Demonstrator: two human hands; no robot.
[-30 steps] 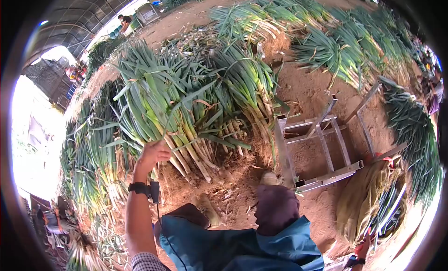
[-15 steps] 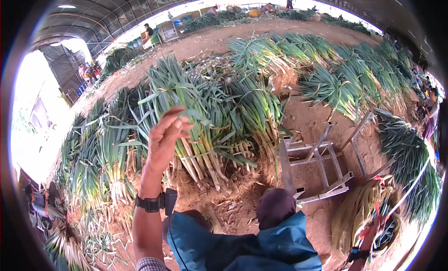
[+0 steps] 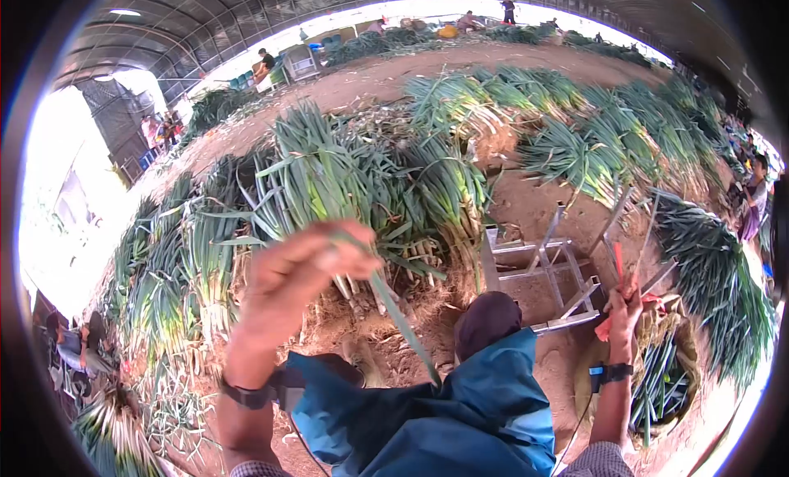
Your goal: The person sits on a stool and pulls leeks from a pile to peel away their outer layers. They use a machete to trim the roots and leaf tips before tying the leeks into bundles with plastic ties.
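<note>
Left hand [image 3: 316, 262] and right hand [image 3: 622, 311] both show curled fingers in the head view: the left, somewhat blurred, pinches a green leaf [image 3: 400, 321] slanting down toward the blue cloth [image 3: 477, 403]; the right is closed around a thin red object [image 3: 618, 260], near an open sack [image 3: 689, 339] and a metal frame [image 3: 567, 321]. Leek bundles [image 3: 316, 177] lie ahead on the dirt floor [image 3: 538, 189]

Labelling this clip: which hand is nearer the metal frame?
Right: the right hand is near the right end of the metal frame; the left hand is farther, to its left.
</note>
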